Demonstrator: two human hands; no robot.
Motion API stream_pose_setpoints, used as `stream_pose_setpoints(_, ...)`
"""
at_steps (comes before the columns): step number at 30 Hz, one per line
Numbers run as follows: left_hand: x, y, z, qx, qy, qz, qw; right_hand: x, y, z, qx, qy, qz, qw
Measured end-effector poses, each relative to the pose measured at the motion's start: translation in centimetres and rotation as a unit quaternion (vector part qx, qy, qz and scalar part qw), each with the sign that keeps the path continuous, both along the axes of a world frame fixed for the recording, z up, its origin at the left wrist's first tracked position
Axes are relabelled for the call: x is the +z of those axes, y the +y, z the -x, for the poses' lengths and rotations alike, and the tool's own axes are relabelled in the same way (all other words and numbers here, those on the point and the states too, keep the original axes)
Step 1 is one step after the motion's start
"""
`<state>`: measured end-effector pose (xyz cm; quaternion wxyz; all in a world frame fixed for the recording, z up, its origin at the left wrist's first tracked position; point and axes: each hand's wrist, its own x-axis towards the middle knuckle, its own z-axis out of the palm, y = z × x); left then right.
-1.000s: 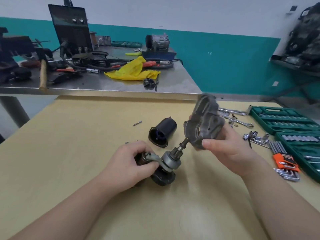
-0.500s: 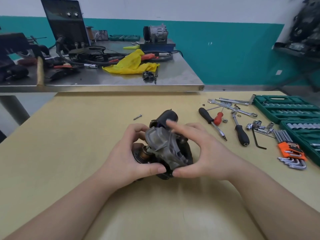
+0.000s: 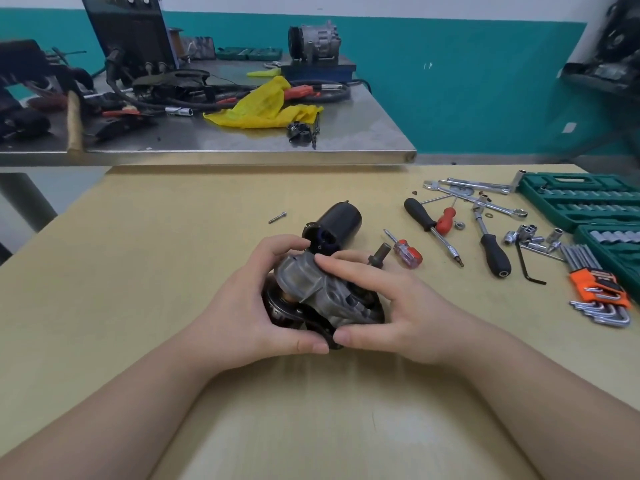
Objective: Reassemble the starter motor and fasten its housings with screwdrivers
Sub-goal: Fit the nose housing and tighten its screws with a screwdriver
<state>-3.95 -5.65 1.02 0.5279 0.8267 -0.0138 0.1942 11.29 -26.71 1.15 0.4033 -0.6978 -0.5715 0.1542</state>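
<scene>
A grey cast starter housing (image 3: pixel 311 289) sits over the dark armature assembly (image 3: pixel 280 311) at the middle of the wooden table (image 3: pixel 138 306). My left hand (image 3: pixel 252 306) grips the assembly from the left. My right hand (image 3: pixel 388 306) clasps the grey housing from the right, fingers across its top. A black cylindrical motor casing (image 3: pixel 337 225) lies on its side just behind my hands. A small clear-handled screwdriver (image 3: pixel 405 249) and a black-handled screwdriver (image 3: pixel 429 226) lie to the right. A loose screw (image 3: pixel 277 217) rests behind to the left.
Wrenches (image 3: pixel 485 199), sockets (image 3: pixel 530 235), a ratchet driver (image 3: pixel 491 249) and orange-held hex keys (image 3: pixel 599 289) are spread at the right beside green socket cases (image 3: pixel 581 199). A steel bench (image 3: pixel 242 147) behind carries a yellow cloth (image 3: pixel 263 109), cables and a compressor (image 3: pixel 313 41).
My right hand brought the grey housing down from the air onto the armature shaft. Both hands now close around the joined parts, which have shifted little in the last half second.
</scene>
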Motion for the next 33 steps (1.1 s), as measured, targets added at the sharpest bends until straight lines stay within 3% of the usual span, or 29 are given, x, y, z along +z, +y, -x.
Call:
stream_pose_setpoints(6, 0.0, -0.3, -0.1, 0.009, -0.023, 0.022, 0.999, -0.1, 0.2, -0.1, 0.005, -0.017, 0.014, 1.0)
stream_pose_setpoints(10, -0.2, -0.3, -0.3, 0.028, -0.016, 0.09, 0.995, 0.1, 0.3, -0.1, -0.006, 0.081, -0.023, 0.996)
stream_pose_setpoints(14, -0.2, -0.5, -0.2, 0.034, -0.027, 0.225, 0.973, 0.7, 0.2, -0.1, -0.023, 0.139, -0.098, 0.985)
stream_pose_setpoints(18, 0.1, -1.0, 0.1, 0.018, -0.045, 0.311, 0.949, 1.2, 0.4, 1.0, -0.03, 0.141, -0.154, 0.978)
stream_pose_setpoints(26, 0.4, -1.8, 0.5, 0.0, -0.056, 0.315, 0.947, 1.9, 0.4, 2.4, -0.04, 0.221, -0.213, 0.951)
stream_pose_setpoints(33, 0.9, -1.9, 1.0, -0.011, -0.061, 0.322, 0.945, 2.3, 0.1, 2.6, -0.016, 0.231, -0.2, 0.952)
